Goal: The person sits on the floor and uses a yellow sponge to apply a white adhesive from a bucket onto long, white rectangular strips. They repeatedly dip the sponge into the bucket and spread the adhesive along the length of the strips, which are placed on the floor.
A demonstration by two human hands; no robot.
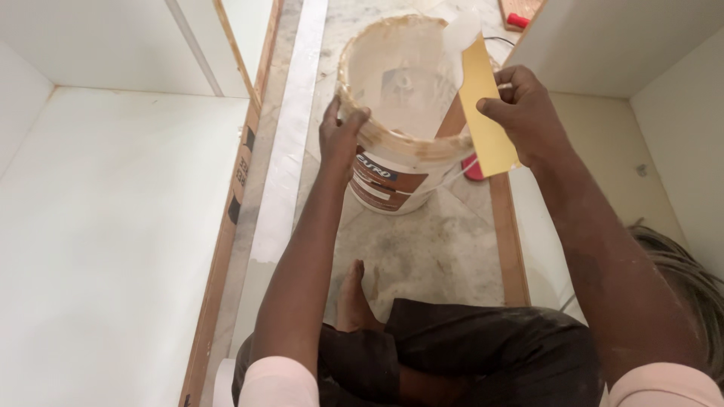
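Your left hand [341, 134] grips the crusted rim of the white bucket [392, 177], thumb inside, tipping it toward you on the marble floor [422, 249]. Your right hand [524, 113] pinches a yellow scraper card [486, 120] whose upper end rests on the bucket's far rim, a smear of white putty [460, 30] on its tip. White putty coats the inner wall (how much lies at the bottom is hard to tell). Your bare foot [351, 298] rests just below the bucket.

Both arms stretch forward and down. Left hand [341, 134] curls its fingers in a clamp, thumb hooked over. Right hand [522, 111] sits higher, pinching shut, wrist cocked slightly.
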